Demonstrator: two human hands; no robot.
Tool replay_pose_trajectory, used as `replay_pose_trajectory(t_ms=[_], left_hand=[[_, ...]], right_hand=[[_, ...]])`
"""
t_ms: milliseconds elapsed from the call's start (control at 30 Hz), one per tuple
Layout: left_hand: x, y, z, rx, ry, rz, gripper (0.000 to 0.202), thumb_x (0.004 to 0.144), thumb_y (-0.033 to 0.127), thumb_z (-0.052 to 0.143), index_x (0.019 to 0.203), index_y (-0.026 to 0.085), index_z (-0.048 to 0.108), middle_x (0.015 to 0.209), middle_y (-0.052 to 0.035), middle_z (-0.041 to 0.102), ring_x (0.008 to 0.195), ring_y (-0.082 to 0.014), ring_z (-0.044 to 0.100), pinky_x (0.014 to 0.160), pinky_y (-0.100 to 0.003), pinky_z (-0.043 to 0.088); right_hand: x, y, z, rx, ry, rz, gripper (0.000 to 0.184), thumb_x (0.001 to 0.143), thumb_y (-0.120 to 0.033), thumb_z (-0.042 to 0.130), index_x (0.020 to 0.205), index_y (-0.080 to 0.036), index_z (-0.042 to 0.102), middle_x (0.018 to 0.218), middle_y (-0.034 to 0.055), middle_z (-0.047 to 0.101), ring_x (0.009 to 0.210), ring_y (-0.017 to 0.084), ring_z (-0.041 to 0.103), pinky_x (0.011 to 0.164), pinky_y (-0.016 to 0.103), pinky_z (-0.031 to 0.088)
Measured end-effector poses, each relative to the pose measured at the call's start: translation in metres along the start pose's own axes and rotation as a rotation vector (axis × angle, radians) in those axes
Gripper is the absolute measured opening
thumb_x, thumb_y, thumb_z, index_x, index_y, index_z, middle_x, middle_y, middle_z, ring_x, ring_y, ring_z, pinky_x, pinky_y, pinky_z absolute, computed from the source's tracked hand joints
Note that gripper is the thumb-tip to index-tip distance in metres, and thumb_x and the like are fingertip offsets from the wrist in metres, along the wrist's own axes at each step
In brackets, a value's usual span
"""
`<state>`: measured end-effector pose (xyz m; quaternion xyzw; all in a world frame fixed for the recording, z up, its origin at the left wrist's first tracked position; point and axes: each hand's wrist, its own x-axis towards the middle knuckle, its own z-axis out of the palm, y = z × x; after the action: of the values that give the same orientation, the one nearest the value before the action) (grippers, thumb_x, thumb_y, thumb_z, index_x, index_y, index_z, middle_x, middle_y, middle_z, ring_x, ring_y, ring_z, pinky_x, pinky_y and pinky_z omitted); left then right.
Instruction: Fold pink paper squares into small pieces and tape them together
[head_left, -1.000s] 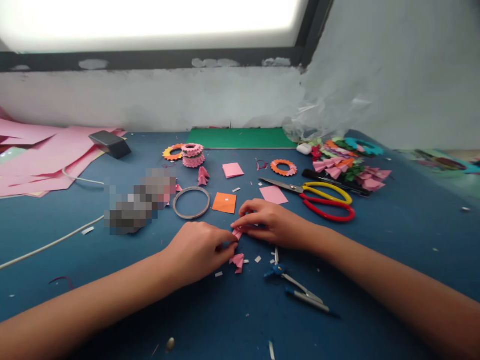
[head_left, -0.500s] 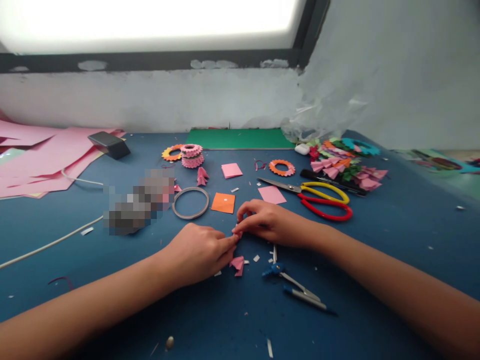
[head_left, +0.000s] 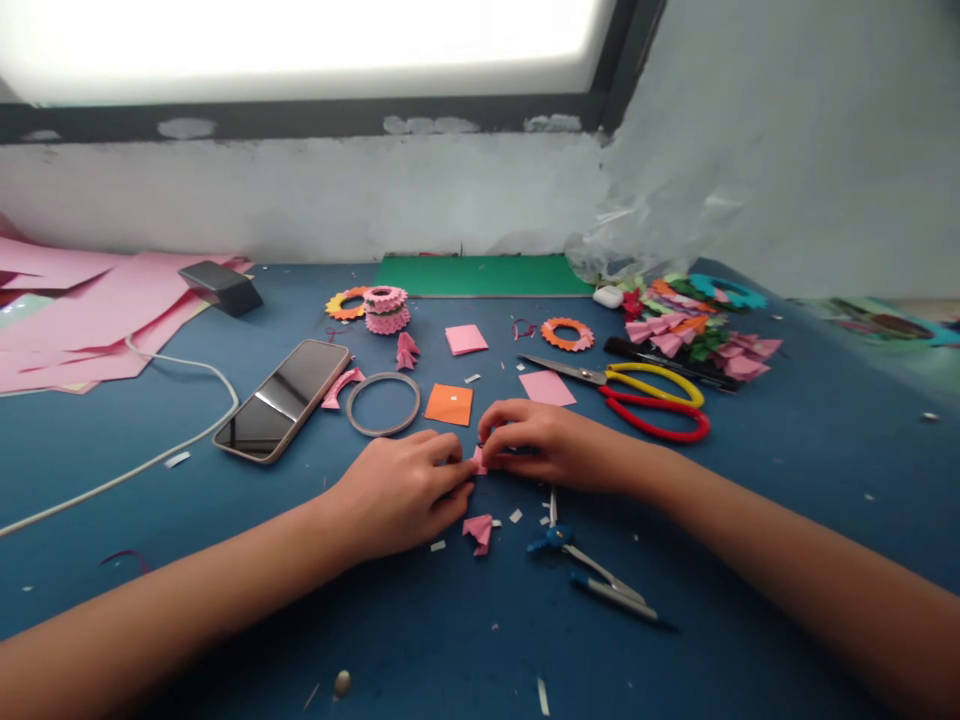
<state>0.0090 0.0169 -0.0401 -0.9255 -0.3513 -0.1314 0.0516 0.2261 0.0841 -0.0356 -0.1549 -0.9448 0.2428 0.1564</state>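
Between the fingertips of both hands is a small pink paper piece (head_left: 480, 460), mostly covered by the fingers. My left hand (head_left: 409, 495) is closed, its fingers curled and pinching the piece from the left. From the right, my right hand (head_left: 536, 445) pinches the same piece, thumb and forefinger together. Just below the hands lies a folded pink paper piece (head_left: 478, 533) among tiny white scraps. Above them rest an orange paper square (head_left: 449, 404) and a pink paper square (head_left: 547, 388). A grey ring (head_left: 383, 404) lies beyond my left hand.
Scissors (head_left: 652, 398) with yellow and red handles lie beyond my right hand. A compass (head_left: 592, 570) is near my right forearm. At left are a phone (head_left: 281, 400), a white cable (head_left: 195, 435) and pink sheets (head_left: 90, 320). Folded paper flowers (head_left: 690, 330) pile up at back right.
The fingers have shifted slightly, and more of the pink paper piece shows between them. Both hands stay in nearly the same place.
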Motion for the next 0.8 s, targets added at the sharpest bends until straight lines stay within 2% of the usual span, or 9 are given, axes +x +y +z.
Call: replay_pose_trajectory(t_ms=[133,300,367,567,800], left_hand=[[0.001,-0.003,-0.001,-0.007,-0.072,0.053,0.03,0.091,0.026,0.041,0.1,0.017,0.068,0.083,-0.0058,0.065,0.07,-0.0187,0.062,0.054,-0.031,0.052],[0.004,-0.01,-0.003,-0.119,-0.063,0.104,0.028,0.09,0.024,0.041,0.1,0.017,0.067,0.11,-0.0073,0.066,0.097,-0.0212,0.061,0.078,-0.036,0.054],[0.005,-0.014,-0.004,-0.198,-0.063,0.12,0.028,0.089,0.023,0.043,0.106,0.016,0.065,0.11,-0.0065,0.067,0.101,-0.0202,0.061,0.083,-0.035,0.054],[0.006,-0.025,-0.005,-0.289,0.008,0.237,0.029,0.083,0.016,0.047,0.103,0.016,0.067,0.109,-0.004,0.07,0.102,-0.0225,0.062,0.085,-0.037,0.055],[0.006,-0.028,0.001,-0.312,0.082,0.286,0.028,0.078,0.016,0.051,0.101,0.016,0.068,0.104,-0.0047,0.072,0.098,-0.0241,0.064,0.083,-0.037,0.057]], right_hand=[[0.0,-0.004,-0.004,-0.018,-0.019,0.011,0.012,0.086,-0.014,0.056,0.09,-0.016,0.067,0.101,0.0075,0.056,0.088,0.014,0.057,0.077,0.025,0.046],[0.0,-0.008,-0.01,-0.08,-0.101,0.086,0.011,0.087,-0.017,0.056,0.091,-0.017,0.067,0.102,0.0071,0.057,0.09,0.016,0.056,0.08,0.029,0.045],[0.0,-0.009,-0.012,-0.068,-0.115,0.123,0.012,0.088,-0.021,0.055,0.092,-0.018,0.066,0.102,0.0069,0.057,0.093,0.017,0.056,0.082,0.03,0.045],[0.0,-0.013,-0.011,-0.003,-0.101,0.188,0.013,0.088,-0.024,0.055,0.092,-0.018,0.065,0.102,0.007,0.057,0.092,0.018,0.055,0.083,0.033,0.045],[0.005,-0.013,0.003,0.009,0.05,0.296,0.011,0.086,-0.024,0.056,0.083,-0.015,0.062,0.091,0.0057,0.057,0.081,0.015,0.055,0.073,0.028,0.045]])
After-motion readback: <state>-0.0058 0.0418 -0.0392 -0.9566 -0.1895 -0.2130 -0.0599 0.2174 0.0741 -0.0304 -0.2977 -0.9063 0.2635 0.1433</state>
